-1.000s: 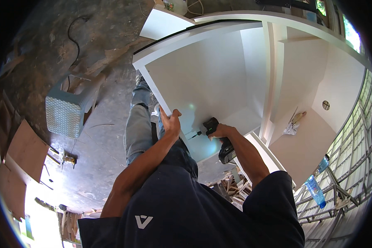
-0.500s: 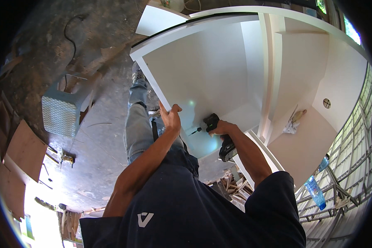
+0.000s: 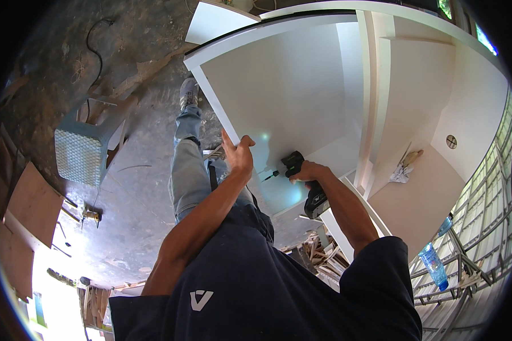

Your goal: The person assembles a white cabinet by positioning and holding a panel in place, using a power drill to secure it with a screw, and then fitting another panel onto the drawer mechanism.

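Grip first: right hand (image 3: 310,171) closed around the handle of a black drill (image 3: 292,161); trigger finger hard to make out. Drill sits within the near bay of a white cabinet (image 3: 279,85), bit (image 3: 271,176) angled left and a little toward the body. Cannot tell whether the tip touches wood. Bright patch on the panel just beside, probably the drill's lamp.

Left hand (image 3: 239,153) partly curled over the cabinet's open edge, thumb on the inner side, fingers outside; reads as a steadying hold.

Step in hand, by my judgement: lining up the bit near that edge. Next move calls for a firm brace on the left, bit square to the wood, left fingers clear of its line.

Farther out: upright divider (image 3: 371,85); crumpled white bundle (image 3: 401,173) in the right-hand bay; dark round spot, perhaps a hole, beyond it. Clear blue bottle (image 3: 434,267) outside, right. Pale blue stool (image 3: 82,156) on the floor, left, brown boards (image 3: 34,202) nearby. Scrap wood (image 3: 323,254) heaped below the cabinet's near corner.
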`<state>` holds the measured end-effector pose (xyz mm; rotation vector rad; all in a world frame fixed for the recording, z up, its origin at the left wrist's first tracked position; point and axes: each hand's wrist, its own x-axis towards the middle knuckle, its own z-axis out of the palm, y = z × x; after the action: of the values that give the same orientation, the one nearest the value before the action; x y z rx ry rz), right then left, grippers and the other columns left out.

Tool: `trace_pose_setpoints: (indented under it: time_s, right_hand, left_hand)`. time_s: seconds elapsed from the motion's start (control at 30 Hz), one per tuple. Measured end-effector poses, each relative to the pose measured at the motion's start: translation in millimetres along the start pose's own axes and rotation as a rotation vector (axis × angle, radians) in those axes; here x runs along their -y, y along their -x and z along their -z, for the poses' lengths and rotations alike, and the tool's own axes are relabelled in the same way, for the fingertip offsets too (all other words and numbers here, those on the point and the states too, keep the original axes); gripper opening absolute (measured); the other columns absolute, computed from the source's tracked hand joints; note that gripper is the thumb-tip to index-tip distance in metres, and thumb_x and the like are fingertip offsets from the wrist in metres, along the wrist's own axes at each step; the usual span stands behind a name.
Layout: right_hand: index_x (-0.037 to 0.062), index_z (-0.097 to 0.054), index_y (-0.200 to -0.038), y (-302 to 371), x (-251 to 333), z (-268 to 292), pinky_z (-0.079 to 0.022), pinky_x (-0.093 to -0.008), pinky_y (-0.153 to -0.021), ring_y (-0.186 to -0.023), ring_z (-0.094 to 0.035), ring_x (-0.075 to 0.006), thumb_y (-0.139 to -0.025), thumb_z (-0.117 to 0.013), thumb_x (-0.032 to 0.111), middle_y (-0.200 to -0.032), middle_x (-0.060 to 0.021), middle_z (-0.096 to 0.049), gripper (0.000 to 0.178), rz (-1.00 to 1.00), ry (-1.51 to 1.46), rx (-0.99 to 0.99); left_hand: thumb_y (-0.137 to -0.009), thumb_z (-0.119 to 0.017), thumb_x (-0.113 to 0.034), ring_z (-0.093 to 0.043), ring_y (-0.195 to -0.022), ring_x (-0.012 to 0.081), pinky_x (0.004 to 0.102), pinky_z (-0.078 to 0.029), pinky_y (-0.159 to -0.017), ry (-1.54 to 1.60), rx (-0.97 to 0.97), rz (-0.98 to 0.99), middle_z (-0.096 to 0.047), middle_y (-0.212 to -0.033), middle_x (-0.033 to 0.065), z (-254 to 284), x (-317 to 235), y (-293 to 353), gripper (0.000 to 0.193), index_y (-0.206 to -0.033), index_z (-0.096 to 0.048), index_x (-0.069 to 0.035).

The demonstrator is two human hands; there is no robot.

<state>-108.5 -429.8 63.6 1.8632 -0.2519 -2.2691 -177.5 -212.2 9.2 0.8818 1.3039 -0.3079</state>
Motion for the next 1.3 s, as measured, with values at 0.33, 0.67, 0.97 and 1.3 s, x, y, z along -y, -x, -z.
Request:
trace_pose_setpoints:
  time_s: [0.33,0.67,0.97,1.3]
  right_hand:
    - [0.0114,-0.073,-0.078,-6,-8,-1,-0.05,-0.036,-0.054,-0.05,-0.062,-0.0192,-0.068,-0.074,0.045,-0.058,-0.0086,-0.064,0.035,0.032,-0.006,0.012]
    - [0.0096,-0.072,-0.078,-1,-2,0,-0.05,-0.0372,-0.055,-0.051,-0.062,-0.0199,-0.066,-0.075,0.044,-0.059,-0.0093,-0.064,0.037,-0.006,0.002,0.03]
    - [0.0039,-0.068,-0.079,4,3,1,-0.048,-0.0361,-0.049,-0.047,-0.06,-0.0202,-0.065,-0.077,0.038,-0.059,-0.0091,-0.061,0.038,-0.003,-0.044,0.03]
    - [0.0039,-0.068,-0.074,13,5,0,-0.05,-0.0356,-0.049,-0.048,-0.061,-0.0211,-0.059,-0.08,0.042,-0.059,-0.0102,-0.063,0.043,-0.037,-0.077,-0.025]
  left_hand:
    - [-0.058,-0.058,-0.012,-0.037,-0.105,0.0333,0.0463,-0.035,-0.093,-0.016,-0.031,-0.043,-0.047,-0.106,0.0153,-7,0,1,0.061,-0.117,-0.045,-0.005]
    - [-0.058,-0.058,-0.013,-0.035,-0.108,0.0337,0.0466,-0.033,-0.095,-0.024,0.003,-0.028,-0.046,-0.111,0.0151,-8,-4,2,0.07,-0.126,-0.042,-0.006]
    - [-0.058,-0.058,-0.012,-0.036,-0.109,0.0333,0.0456,-0.033,-0.095,-0.022,0.015,-0.049,-0.045,-0.112,0.0143,-7,0,1,0.07,-0.126,-0.042,-0.006]
    - [-0.057,-0.058,-0.008,-0.038,-0.106,0.0321,0.0427,-0.035,-0.092,0.025,0.014,-0.08,-0.044,-0.107,0.0144,-9,6,0,0.068,-0.123,-0.044,-0.004]
